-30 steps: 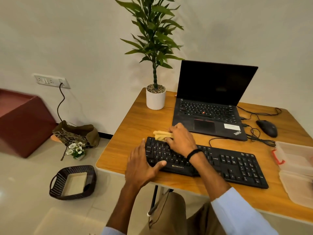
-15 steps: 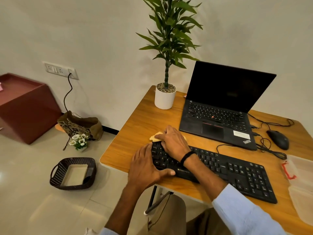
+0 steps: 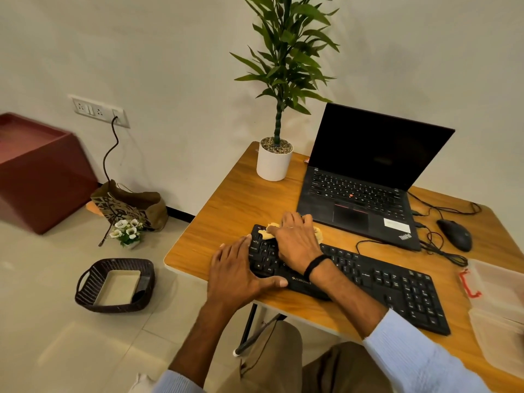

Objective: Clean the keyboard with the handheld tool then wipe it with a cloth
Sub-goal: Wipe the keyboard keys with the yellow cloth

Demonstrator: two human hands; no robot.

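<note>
By the bench's (image 3: 226, 211) left edge we are pressing cloth (image 3: 268, 234) onto keyboard (image 3: 382, 282), right hand (image 3: 296, 242) flat, left hand (image 3: 235, 275) spread alongside.

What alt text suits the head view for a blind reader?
The right hand presses a yellow cloth onto the left end of a black keyboard while the left hand steadies its corner; an open laptop sits behind.
</note>
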